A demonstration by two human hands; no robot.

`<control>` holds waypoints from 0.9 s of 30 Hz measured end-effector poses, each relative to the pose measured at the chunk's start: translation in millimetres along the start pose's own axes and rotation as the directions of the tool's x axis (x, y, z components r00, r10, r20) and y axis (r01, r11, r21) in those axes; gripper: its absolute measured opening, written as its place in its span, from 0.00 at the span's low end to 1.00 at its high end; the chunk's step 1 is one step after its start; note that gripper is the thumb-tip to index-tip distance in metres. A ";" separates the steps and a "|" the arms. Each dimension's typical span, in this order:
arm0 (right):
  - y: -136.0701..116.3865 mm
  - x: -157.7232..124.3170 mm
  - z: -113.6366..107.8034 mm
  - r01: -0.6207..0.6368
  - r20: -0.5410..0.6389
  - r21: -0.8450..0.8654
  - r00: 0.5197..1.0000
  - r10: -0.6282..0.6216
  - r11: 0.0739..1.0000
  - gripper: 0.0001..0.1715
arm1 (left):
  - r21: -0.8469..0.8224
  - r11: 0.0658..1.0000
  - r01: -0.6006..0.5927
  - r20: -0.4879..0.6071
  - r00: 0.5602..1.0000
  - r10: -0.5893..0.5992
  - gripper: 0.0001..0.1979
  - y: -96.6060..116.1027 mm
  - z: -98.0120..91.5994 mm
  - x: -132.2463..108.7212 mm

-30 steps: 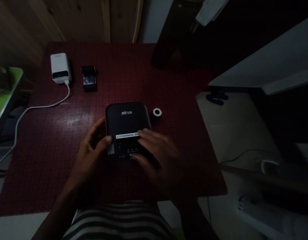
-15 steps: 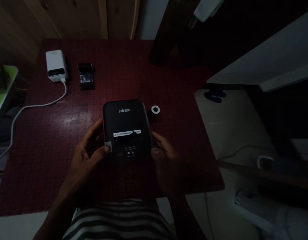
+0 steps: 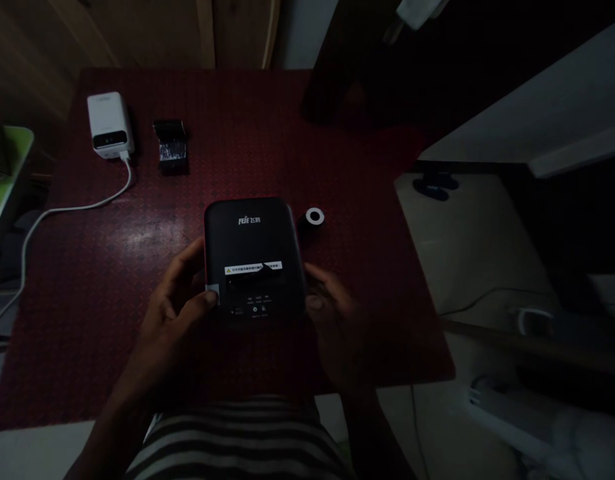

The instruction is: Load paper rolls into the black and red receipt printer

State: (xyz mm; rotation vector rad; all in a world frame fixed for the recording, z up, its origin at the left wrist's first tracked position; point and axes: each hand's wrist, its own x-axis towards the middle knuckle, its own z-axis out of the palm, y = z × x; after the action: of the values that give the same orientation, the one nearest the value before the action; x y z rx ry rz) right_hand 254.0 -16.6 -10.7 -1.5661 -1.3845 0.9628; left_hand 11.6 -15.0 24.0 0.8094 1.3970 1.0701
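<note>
Dim view looking down at a dark red table (image 3: 377, 280). A black printer (image 3: 252, 243), boxy with rounded corners, sits near the table's front edge, in the middle. Its smooth top carries a small white logo near the far edge. A narrow white warning strip runs across the lid, with a row of tiny buttons and labels below it. A thin red line edges its left side.

The left hand (image 3: 180, 303) clasps the printer's left side, thumb on the front corner. The right hand (image 3: 332, 313) presses against the right side, thumb on the casing.

A small white ring-shaped roll (image 3: 314, 217) lies just beside the printer's far right corner. Well apart, at the far left, stand a white box (image 3: 108, 125) with a white cable (image 3: 77, 208) and a small black device (image 3: 170, 143).
</note>
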 end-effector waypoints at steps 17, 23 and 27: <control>-8.4 4.5 4.0 0.063 -0.060 0.030 0.996 -0.061 0.998 0.25 | -0.032 0.997 -0.065 0.026 0.998 0.065 0.34 -3.2 3.9 3.9; -48.9 39.1 -6.9 0.437 -0.002 -0.298 0.889 -0.459 0.849 0.14 | -0.007 0.976 -0.216 0.057 0.975 0.216 0.30 -22.1 -2.4 8.3; -81.8 76.9 16.1 0.664 0.475 -0.422 0.742 -0.473 0.618 0.17 | 0.063 0.932 -0.357 0.057 0.934 0.354 0.30 -36.0 -3.8 12.1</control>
State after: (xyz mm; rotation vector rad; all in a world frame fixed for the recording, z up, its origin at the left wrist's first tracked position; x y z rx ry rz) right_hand 216.8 66.4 57.0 -1.2030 -2.4022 0.4000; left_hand 10.3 -16.9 -14.0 1.1647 1.2847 1.2727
